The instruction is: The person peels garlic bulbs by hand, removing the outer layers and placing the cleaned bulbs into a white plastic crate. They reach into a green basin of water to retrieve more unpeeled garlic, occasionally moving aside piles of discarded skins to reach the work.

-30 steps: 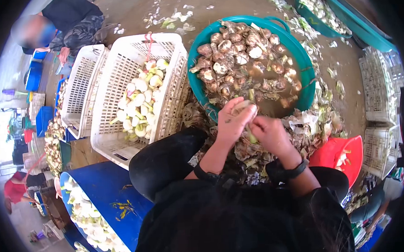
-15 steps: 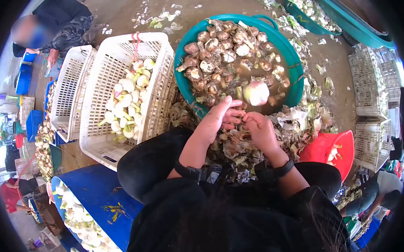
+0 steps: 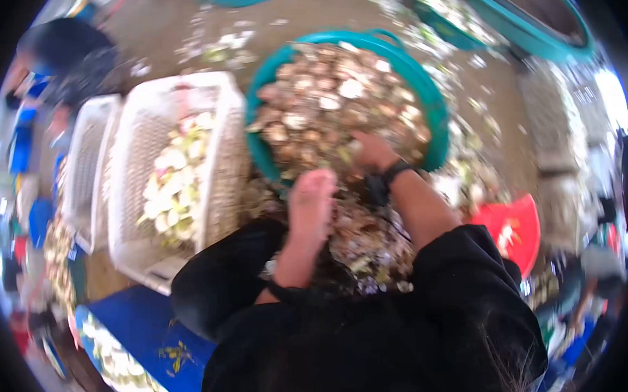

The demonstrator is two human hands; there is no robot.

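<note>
A round green tub [image 3: 433,114] holds many brown, muddy garlic bulbs [image 3: 310,101]. My right hand [image 3: 374,153] reaches over the near rim into the tub, its fingers down among the bulbs and blurred, so their grip does not show. My left hand [image 3: 312,192] is just outside the near rim, smeared by motion, and I cannot make out anything in it. Loose husks and trimmings [image 3: 372,246] lie in a heap between my knees, below both hands.
A white crate [image 3: 166,262] with cleaned bulbs [image 3: 176,174] stands left of the tub, beside another white crate [image 3: 92,170]. A blue container [image 3: 144,326] is at lower left, a red bucket [image 3: 522,232] at right. A person [image 3: 76,56] sits at far left.
My right hand has moved forward into the tub, and my left hand has drawn away from it. The pale bulb seen by my hands is no longer visible there. The view has shifted.
</note>
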